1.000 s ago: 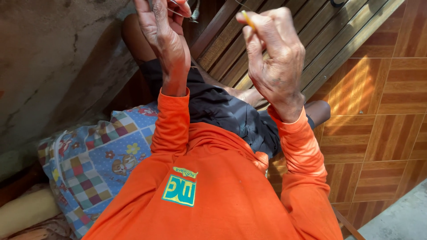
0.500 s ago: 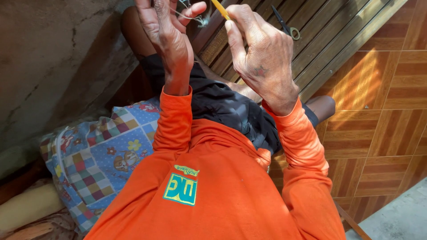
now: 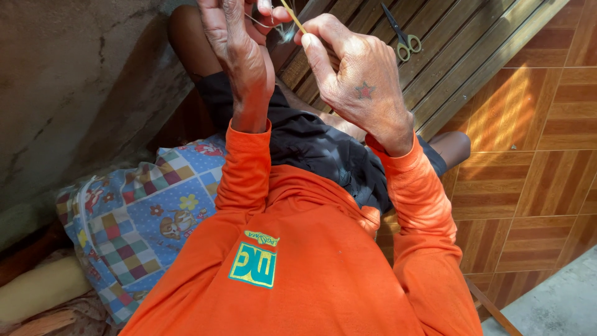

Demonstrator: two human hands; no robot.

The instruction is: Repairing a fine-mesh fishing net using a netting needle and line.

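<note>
My left hand [image 3: 239, 56] is raised at the top of the view, its fingers pinching thin pale threads [image 3: 264, 22] near the fingertips. My right hand [image 3: 357, 78] is close beside it, thumb and forefinger pinched on a thin yellow stick [image 3: 293, 17] that slants up toward the left hand. The two hands almost touch at the fingertips. Both arms wear orange sleeves, and my orange shirt [image 3: 292, 261] fills the lower middle. I sit with dark shorts [image 3: 317, 146] over my lap.
Scissors [image 3: 401, 37] with green handles lie on the slatted wooden surface [image 3: 472, 56] at the upper right. A patterned blue cushion [image 3: 137, 218] sits at my left against a rough concrete wall [image 3: 74, 93]. Brown tiled floor [image 3: 535, 168] spreads on the right.
My right hand has moved left and up, bringing the yellow stick to the left hand's fingertips. The view has shifted, so the scissors now show at the upper right.
</note>
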